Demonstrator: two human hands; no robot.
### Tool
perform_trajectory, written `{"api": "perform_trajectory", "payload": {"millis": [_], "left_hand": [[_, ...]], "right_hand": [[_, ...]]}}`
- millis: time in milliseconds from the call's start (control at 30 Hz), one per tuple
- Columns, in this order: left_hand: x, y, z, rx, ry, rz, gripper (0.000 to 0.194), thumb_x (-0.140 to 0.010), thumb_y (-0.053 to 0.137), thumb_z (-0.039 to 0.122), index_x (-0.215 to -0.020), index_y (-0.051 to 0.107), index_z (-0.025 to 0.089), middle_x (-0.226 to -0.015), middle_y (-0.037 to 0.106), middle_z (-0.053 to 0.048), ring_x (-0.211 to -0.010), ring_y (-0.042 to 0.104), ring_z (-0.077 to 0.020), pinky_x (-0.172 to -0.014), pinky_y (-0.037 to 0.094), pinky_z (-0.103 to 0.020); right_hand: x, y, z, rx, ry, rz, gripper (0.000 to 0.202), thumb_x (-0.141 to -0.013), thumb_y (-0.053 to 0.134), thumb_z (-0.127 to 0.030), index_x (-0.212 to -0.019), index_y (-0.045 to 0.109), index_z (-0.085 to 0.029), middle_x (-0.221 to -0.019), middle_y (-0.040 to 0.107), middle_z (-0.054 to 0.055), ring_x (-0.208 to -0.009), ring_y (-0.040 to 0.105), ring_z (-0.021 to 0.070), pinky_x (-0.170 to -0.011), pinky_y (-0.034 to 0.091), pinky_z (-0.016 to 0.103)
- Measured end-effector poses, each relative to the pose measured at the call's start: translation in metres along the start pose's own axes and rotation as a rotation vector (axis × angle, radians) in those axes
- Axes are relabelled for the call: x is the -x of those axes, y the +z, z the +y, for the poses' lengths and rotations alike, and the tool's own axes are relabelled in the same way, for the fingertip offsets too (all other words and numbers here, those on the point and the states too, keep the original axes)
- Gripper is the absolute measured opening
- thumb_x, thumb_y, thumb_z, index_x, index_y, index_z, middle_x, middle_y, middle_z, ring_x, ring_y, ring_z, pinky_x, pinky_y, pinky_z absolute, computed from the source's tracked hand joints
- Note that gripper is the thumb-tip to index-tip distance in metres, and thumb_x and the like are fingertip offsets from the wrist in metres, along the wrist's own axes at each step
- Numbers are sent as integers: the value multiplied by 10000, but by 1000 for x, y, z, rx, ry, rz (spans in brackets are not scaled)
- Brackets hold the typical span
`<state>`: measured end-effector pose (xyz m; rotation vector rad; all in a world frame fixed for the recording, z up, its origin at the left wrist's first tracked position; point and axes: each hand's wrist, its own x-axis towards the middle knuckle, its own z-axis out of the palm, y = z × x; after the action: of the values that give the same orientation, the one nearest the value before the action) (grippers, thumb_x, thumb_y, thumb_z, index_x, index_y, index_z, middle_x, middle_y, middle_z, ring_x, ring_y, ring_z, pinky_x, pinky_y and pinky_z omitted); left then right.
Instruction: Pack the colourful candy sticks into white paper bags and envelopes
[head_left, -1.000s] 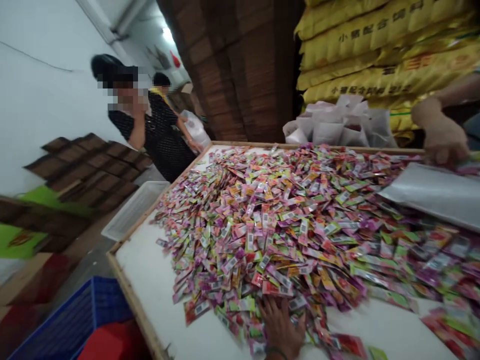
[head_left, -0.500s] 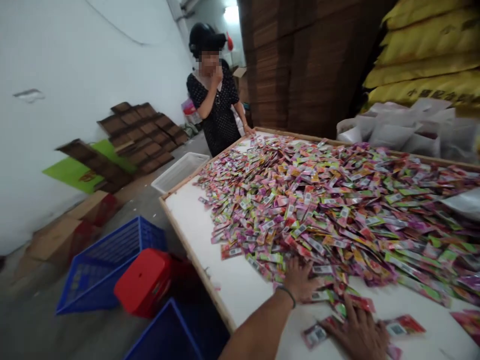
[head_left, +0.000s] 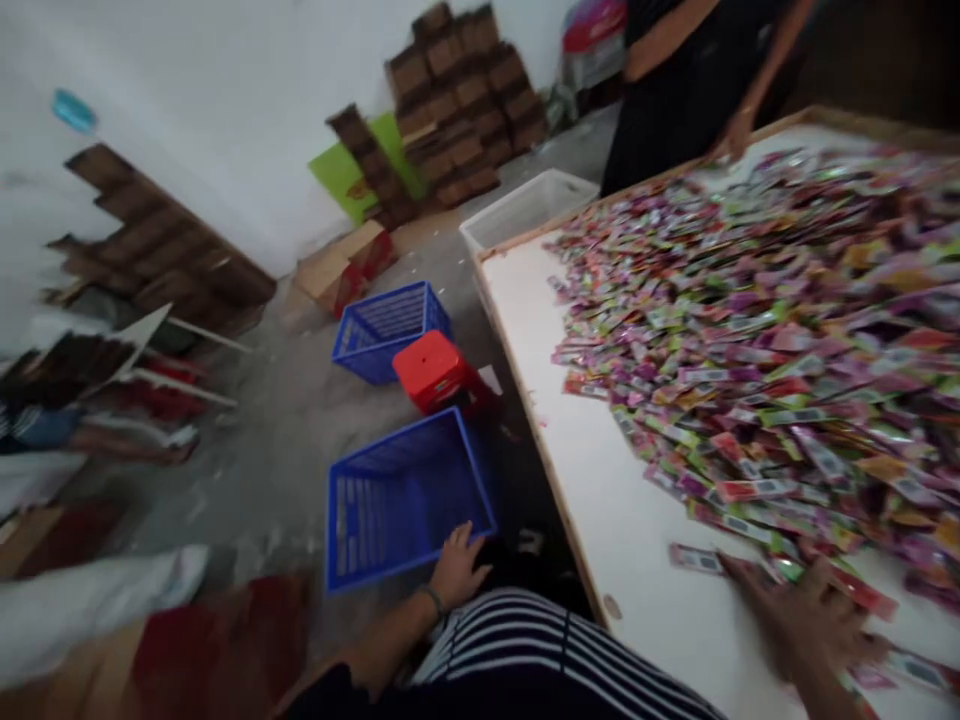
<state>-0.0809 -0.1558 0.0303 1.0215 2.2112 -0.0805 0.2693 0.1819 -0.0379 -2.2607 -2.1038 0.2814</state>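
Note:
A wide heap of small printed packets (head_left: 750, 380) covers much of the white, wood-edged table (head_left: 585, 480) on the right. My right hand (head_left: 817, 620), somewhat blurred, lies spread over a few loose packets near the table's front edge. Off the table, my left hand (head_left: 457, 570) is at the near rim of an open blue crate (head_left: 405, 500) on the floor. Its fingers are apart and nothing shows in them.
A red stool (head_left: 429, 370) stands between the near blue crate and another blue crate (head_left: 390, 330). A white bin (head_left: 525, 210) touches the table's far corner. A person (head_left: 660, 90) stands behind it. Stacked cardboard (head_left: 465, 110) leans by the wall.
The view has swung left and down. My left hand has left the packets and moved to the crate beside the table. My right hand stays spread over the packets.

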Motion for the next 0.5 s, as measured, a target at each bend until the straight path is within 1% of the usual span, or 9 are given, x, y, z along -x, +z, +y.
{"api": "perform_trajectory", "payload": {"millis": [67,133,200,267,333,433,500], "left_hand": [[19,14,-23,31,-155,-10,579,-867,530,406,-1395,485,171,-1546,312,-151,-1406,294,-300,-1143,268,-438],[28,28,-38,50,-237,-47,531,-876,506,358,-1362,519,145,-1510,370,-155,-1354,365,-309,-1108,316,-424],[30,40,-46,61,-286,-84,491,-861,518,312,-1313,566,128,-1466,427,-156,-1294,426,-322,-1075,349,-411],[26,48,-49,74,-300,-101,472,-847,538,302,-1275,596,110,-1430,462,-162,-1259,449,-330,-1057,359,-402],[21,52,-47,91,-290,-80,456,-857,521,293,-1267,599,110,-1429,461,-153,-1274,426,-323,-1060,346,-391],[11,51,-43,123,-241,-31,422,-837,533,282,-1223,631,146,-1431,469,-109,-1291,410,-288,-1063,332,-352],[4,47,-43,148,-210,0,391,-788,582,295,-1141,678,159,-1359,541,-92,-1261,446,-275,-1053,341,-326]], "right_hand": [[2,-4,2,-4,1,-18,1018,-770,389,-787,-1538,115,-178,-1502,277,259,-1404,213,404,-1084,205,579],[3,-9,1,8,8,-42,1021,-772,411,-773,-1535,105,-167,-1493,287,270,-1408,204,406,-1097,190,584],[4,-12,-1,17,13,-44,1021,-780,400,-769,-1532,93,-151,-1487,284,288,-1408,202,415,-1103,171,595],[3,-15,-4,16,33,-51,1036,-775,389,-775,-1533,79,-140,-1486,274,303,-1407,203,422,-1094,175,607],[3,-16,-5,6,56,-69,1059,-756,391,-784,-1534,85,-134,-1483,271,314,-1406,205,428,-1058,215,625],[1,-11,-1,-23,62,-72,1067,-733,377,-787,-1536,99,-141,-1467,279,333,-1401,207,447,-956,273,677],[-1,-1,4,0,8,-80,1105,-722,327,-793,-1538,13,-116,-1450,232,384,-1381,201,506,-862,261,748]]}}
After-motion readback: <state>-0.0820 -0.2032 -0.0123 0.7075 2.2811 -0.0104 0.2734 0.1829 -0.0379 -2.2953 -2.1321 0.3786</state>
